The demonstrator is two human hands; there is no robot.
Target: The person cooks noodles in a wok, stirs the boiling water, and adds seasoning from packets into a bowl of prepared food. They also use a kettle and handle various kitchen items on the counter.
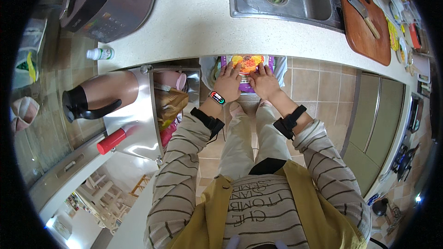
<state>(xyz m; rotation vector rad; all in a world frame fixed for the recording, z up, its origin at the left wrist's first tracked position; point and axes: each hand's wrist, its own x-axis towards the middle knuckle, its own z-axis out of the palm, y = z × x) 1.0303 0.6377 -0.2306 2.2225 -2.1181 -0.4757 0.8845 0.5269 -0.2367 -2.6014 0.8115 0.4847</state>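
Note:
Just below the front edge of the counter lies a purple printed food package (247,65) with an orange and yellow picture. My left hand (228,82) rests flat over its left part, fingers pointing away from me. On the right part lies my right hand (265,82), with its fingers a little spread. Pale plastic bags (208,74) show on both sides of the package. What supports the package is mostly hidden.
A steel sink (283,10) is set in the white counter (187,38). A knife (361,10) lies on a wooden cutting board (368,38) at the right. An open drawer (155,124), a thermos jug (107,93) and a red-capped container (111,141) stand at the left.

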